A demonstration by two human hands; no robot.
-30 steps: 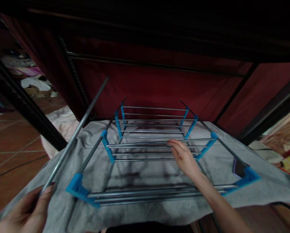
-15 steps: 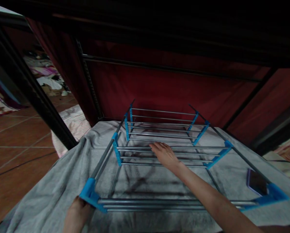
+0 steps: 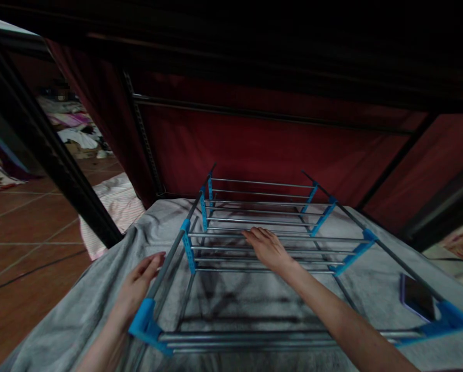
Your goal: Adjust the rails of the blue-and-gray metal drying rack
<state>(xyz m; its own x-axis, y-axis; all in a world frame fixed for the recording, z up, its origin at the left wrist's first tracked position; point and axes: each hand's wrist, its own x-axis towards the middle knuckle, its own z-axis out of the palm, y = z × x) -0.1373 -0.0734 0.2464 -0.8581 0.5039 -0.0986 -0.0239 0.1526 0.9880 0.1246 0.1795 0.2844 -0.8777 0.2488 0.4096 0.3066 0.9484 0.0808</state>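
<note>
A rack of grey metal rods with blue plastic joints lies on a grey blanket, stretching away from me. My right hand rests over the crossbars of its second tier, fingers stretched out, palm down. My left hand is beside the left side pole, just beyond the near-left blue corner joint. Its fingers are partly extended and close to the pole; whether they touch it I cannot tell.
A phone lies on the blanket by the right pole. Dark metal posts and a beam overhead frame the space, with a red curtain behind. Tiled floor and heaped cloths show at left.
My left hand has let go of the near-left blue corner and moved up along the outside of the left pole. My right hand stays at the second-tier rods.
</note>
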